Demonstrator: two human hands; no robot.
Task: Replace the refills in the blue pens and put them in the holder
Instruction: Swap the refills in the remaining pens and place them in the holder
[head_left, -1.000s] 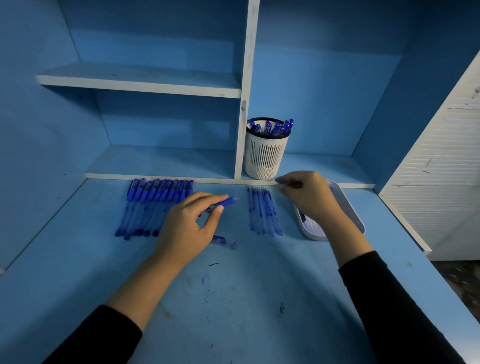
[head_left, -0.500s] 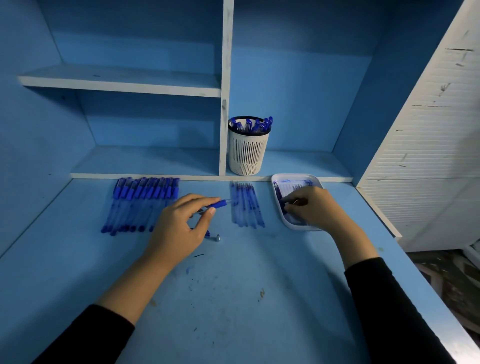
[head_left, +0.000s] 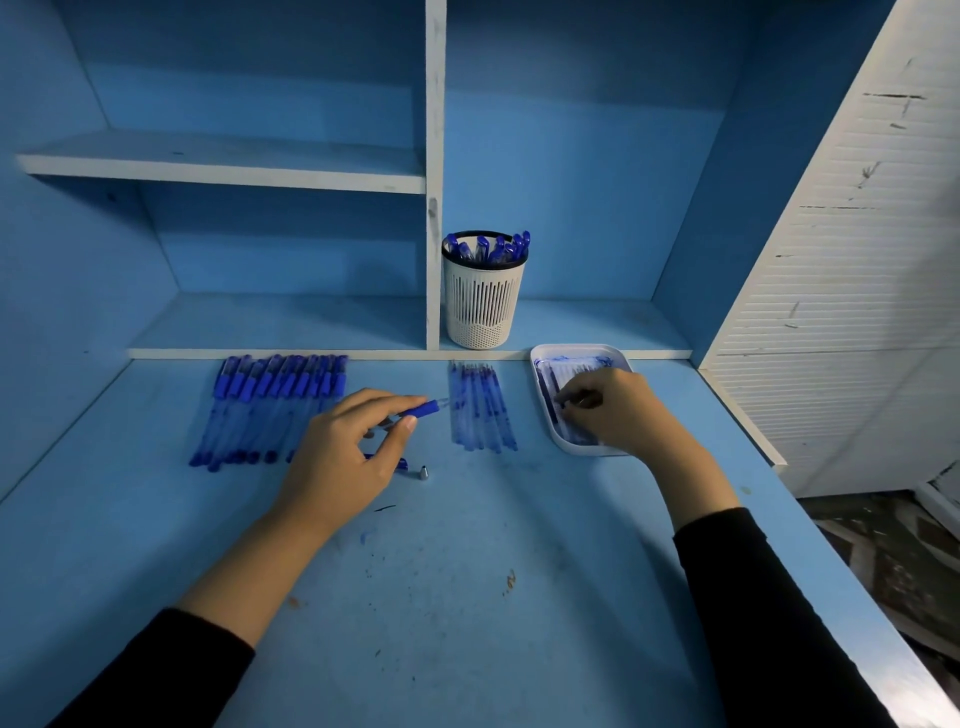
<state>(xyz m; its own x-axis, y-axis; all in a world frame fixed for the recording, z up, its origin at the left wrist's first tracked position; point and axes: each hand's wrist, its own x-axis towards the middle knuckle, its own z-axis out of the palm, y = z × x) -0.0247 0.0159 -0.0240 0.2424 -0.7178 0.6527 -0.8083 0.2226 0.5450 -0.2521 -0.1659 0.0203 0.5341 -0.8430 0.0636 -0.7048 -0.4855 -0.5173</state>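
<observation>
Lying at the far left of the blue desk, a row of blue pens sits side by side with the darker ends toward the back. The left hand hovers over the near right corner of that row and hides part of it. Its thumb and fingers are curled round 1 pen barrel, whose blue grip end points right. Just below that hand lie 2 small parts: a blue piece, half hidden by the fingers, and a metal tip beside it.

Next to the right, apart from the barrel's end, a tight row of refills lies on the desk. Behind them, on the low shelf, the white slotted holder stands upright just right of the white divider, with finished pens standing in it.

Farther right, a white tray rests on the desk against the shelf's edge and holds more refills. The right hand covers its near half, fingers curled and fingertips drawn together over the contents. Whether they pinch a refill cannot be told. A white slatted panel closes the far right.
</observation>
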